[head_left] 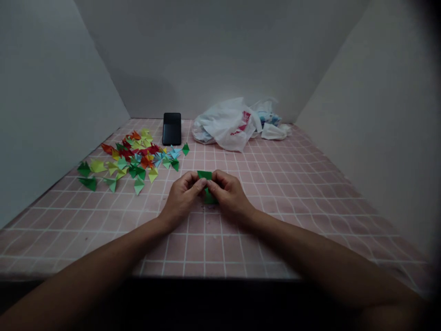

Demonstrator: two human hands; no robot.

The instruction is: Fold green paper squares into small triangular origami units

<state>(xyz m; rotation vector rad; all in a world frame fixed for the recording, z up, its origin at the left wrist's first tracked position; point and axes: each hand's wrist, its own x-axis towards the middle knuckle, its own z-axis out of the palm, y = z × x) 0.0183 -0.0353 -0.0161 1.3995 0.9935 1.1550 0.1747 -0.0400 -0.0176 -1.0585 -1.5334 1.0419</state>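
Observation:
A small folded piece of green paper (205, 175) is pinched between both hands near the middle of the table. My left hand (182, 193) grips its left side, thumb and fingers closed. From the other side my right hand (231, 192) pinches it the same way, the two thumbs nearly meeting. Below the thumbs, more green paper (209, 197) shows; whether it is the same piece or another one on the table, I cannot tell. The fingers hide part of the folds.
Many folded paper pieces (138, 156) in red, orange, yellow, green and blue lie heaped at the left. Behind them is a black phone (172, 129). A crumpled white plastic bag (225, 124) and a smaller packet (272, 122) rest at the back. Walls enclose the pink checked tablecloth (292, 184).

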